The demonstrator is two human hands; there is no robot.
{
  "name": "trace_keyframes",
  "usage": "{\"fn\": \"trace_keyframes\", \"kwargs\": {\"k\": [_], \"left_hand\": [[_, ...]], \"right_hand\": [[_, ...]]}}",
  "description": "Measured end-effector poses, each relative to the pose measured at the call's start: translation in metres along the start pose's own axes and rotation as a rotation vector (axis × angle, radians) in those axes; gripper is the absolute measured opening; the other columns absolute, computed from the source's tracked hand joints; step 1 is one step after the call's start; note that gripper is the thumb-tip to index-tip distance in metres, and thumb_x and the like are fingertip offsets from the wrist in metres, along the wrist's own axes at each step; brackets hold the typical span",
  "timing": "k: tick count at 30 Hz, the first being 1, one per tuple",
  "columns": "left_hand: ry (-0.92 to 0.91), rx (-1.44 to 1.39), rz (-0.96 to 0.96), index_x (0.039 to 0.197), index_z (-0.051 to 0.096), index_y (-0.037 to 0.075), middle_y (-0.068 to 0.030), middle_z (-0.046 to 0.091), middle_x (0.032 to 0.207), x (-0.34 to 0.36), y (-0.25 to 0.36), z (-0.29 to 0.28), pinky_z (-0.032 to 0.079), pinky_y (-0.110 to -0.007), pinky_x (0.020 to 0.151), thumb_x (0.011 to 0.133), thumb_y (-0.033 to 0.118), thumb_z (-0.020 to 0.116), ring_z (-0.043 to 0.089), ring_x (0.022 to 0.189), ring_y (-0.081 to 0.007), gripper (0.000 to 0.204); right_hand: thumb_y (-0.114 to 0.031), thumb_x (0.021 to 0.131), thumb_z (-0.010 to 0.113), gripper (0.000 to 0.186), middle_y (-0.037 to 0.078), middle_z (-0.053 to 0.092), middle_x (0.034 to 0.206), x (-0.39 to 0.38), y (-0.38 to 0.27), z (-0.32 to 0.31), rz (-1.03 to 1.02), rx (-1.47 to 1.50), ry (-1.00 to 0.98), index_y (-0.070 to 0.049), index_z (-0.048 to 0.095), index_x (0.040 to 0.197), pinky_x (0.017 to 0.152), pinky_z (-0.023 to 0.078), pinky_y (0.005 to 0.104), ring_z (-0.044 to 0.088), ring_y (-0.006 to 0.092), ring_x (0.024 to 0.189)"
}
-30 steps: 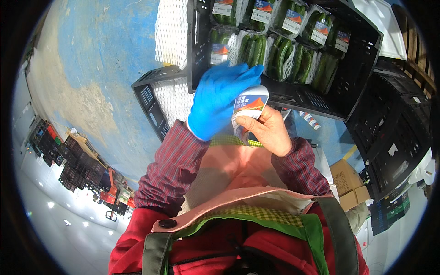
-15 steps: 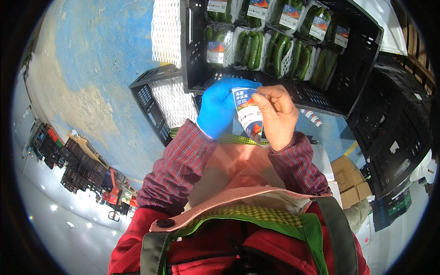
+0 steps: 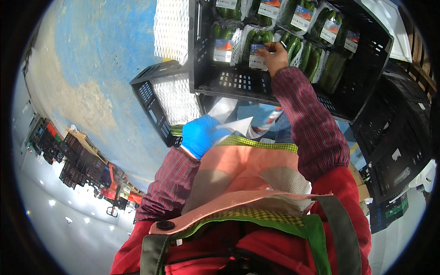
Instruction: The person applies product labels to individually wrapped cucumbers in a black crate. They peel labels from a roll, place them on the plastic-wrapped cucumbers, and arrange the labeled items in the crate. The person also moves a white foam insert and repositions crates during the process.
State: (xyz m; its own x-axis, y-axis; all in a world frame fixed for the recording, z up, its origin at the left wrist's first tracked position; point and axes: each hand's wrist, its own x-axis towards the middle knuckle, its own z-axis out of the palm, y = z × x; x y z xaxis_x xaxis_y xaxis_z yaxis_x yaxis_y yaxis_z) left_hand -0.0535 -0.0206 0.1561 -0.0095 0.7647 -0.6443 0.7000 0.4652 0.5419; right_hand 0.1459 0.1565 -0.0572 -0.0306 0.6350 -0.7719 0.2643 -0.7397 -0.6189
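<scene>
In my blue-gloved left hand (image 3: 199,136) is a strip of labels (image 3: 239,124), its white backing loose and curling in front of my apron. My bare right hand (image 3: 277,59) reaches into a black plastic crate (image 3: 275,94). Its fingers are closed at the upper right edge of a blue, orange and white label (image 3: 257,58), which lies against a wrapped cucumber pack (image 3: 250,40) in the near row. To the left, another cucumber pack (image 3: 222,34) bears a similar label. Packs to the right of my hand show no label.
A smaller black crate (image 3: 153,103) with white foam netting (image 3: 176,98) stands left of the big crate, and more netting (image 3: 172,30) rises behind it. Black crates (image 3: 398,142) are stacked at the right. The floor (image 3: 110,59) is worn blue.
My right hand has moved from the label strip up into the crate, where a label now lies on a pack. My left hand has lowered toward my apron with the strip.
</scene>
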Motion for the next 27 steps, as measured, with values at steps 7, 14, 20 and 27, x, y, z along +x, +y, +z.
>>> {"fn": "trace_keyframes", "kwargs": {"k": [7,14,20,27], "left_hand": [[0.131,-0.178,0.235,0.086,0.074,0.014,-0.0069,0.063,0.078,0.021,0.040,-0.020,0.051,-0.034,0.057,0.070,0.015,0.079,0.064,0.066,-0.0259,0.017],[0.121,-0.932,-0.130,0.088,0.069,0.003,-0.0062,0.068,0.081,0.053,0.077,-0.023,0.051,-0.026,0.064,0.086,0.005,0.071,0.062,0.072,-0.0106,0.004],[0.334,-0.489,-0.193,0.106,0.066,0.000,-0.0113,0.069,0.101,0.092,0.087,-0.029,0.053,-0.029,0.080,0.086,0.002,0.065,0.066,0.089,-0.0176,0.020],[0.478,0.127,0.580,0.124,0.067,0.014,-0.0148,0.060,0.129,0.119,0.115,-0.025,0.043,-0.051,0.101,0.068,0.014,0.075,0.058,0.115,-0.0347,0.056]], "right_hand": [[-0.036,0.085,0.076,0.056,0.016,0.063,0.112,-0.024,-0.040,-0.012,-0.115,-0.776,0.109,0.005,0.056,0.117,0.087,0.050,0.0349,0.064,0.0261,0.099],[-0.036,0.083,0.077,0.068,0.011,0.060,0.130,-0.132,-0.098,-0.072,0.004,0.409,-1.170,0.002,0.052,0.134,0.107,0.037,0.0384,0.055,0.0221,0.122],[-0.005,0.084,0.076,0.028,0.004,0.071,0.100,-0.174,-0.119,-0.072,0.117,0.323,-0.672,-0.001,0.066,0.110,0.078,0.053,0.0257,0.065,0.0094,0.089],[-0.008,0.080,0.080,0.024,0.006,0.071,0.090,-0.189,-0.107,-0.076,-0.056,0.128,-0.381,0.001,0.067,0.097,0.073,0.053,0.0272,0.063,0.0077,0.083]]}}
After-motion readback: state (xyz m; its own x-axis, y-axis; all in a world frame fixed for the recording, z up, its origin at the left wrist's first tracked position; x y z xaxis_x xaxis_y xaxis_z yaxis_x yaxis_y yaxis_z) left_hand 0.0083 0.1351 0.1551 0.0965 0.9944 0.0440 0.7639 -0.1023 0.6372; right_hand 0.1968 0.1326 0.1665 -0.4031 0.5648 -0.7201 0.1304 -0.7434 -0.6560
